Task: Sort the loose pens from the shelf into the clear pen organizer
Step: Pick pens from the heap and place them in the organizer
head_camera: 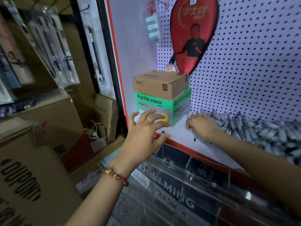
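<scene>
Bright on pegboard (244, 62), dim among cartons (40, 176) at left; soft blur overall, bowed edges, glare on clear pen organizer (187, 168).

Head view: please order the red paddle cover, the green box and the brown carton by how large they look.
Largest: red paddle cover.
Then green box and brown carton, nearly alike; the left hand hides part of the green box, so I do not rank them.

A stationery shop: pegboard wall (260, 54) with red paddle case (193, 38) at 12 o'clock, packaged pens (55, 51) at 10, stock cartons (53, 121) at 8, loose pens (263, 131) heaped at 3.
</scene>
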The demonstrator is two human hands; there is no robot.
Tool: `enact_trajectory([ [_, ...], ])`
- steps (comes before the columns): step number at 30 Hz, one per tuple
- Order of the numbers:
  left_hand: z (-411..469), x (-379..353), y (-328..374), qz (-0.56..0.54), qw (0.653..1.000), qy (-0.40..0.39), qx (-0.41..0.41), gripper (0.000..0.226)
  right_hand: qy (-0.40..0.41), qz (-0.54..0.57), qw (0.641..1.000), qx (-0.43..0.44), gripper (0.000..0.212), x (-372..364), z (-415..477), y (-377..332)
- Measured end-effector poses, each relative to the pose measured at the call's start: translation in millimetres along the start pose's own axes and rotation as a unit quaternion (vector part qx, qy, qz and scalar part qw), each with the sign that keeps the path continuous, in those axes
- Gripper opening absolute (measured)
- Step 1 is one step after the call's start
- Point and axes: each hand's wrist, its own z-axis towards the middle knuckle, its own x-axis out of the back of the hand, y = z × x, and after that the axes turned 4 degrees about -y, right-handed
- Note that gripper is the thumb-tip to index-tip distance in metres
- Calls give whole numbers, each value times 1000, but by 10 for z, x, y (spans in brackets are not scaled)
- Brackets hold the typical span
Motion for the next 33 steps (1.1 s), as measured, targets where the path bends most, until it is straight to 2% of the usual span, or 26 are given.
enact_trajectory([
  [4,-7,26,20,4,999,-51,-17,22,55,7,997,51,30,153,-88,-9],
  [8,-12,55,32,-10,998,-62,11,11,229,33,960,160,28,385,-215,-17],
  [10,-10,50,22,-12,998,-56,23,8,292,64,941,160,19,516,-268,-62],
  [11,-11,44,19,-10,998,-48,27,7,315,106,933,141,13,592,-288,-104],
  [13,-21,34,2,-1,999,-25,38,5,351,224,905,83,17,736,-332,-203],
  [15,-33,33,-31,5,998,-5,58,3,359,365,858,48,9,883,-371,-325],
  [16,-37,36,-58,0,998,-1,70,3,350,434,829,37,2,947,-382,-388],
  [20,-45,49,-179,-73,993,-1,90,7,306,665,680,-37,12,1174,-400,-596],
  [24,-65,15,-211,-145,982,-3,119,7,186,791,567,-132,26,1234,-400,-694],
  [25,-62,11,-219,-159,980,-3,122,7,162,823,526,-144,28,1236,-389,-699],
  [28,-50,24,-232,-183,976,-10,118,7,60,912,370,-165,29,1236,-349,-711],
  [29,-49,31,-237,-185,976,-12,115,7,28,927,337,-161,32,1227,-335,-726],
  [30,-52,32,-244,-186,976,-13,112,7,3,933,325,-151,34,1226,-335,-754],
  [31,-58,31,-246,-186,976,-13,109,7,-19,935,329,-133,35,1226,-346,-786],
  [32,-61,30,-248,-185,977,-14,106,7,-41,929,351,-107,31,1231,-370,-837],
  [33,-63,32,-246,-183,978,-14,103,7,-63,912,398,-78,21,1230,-389,-875],
])
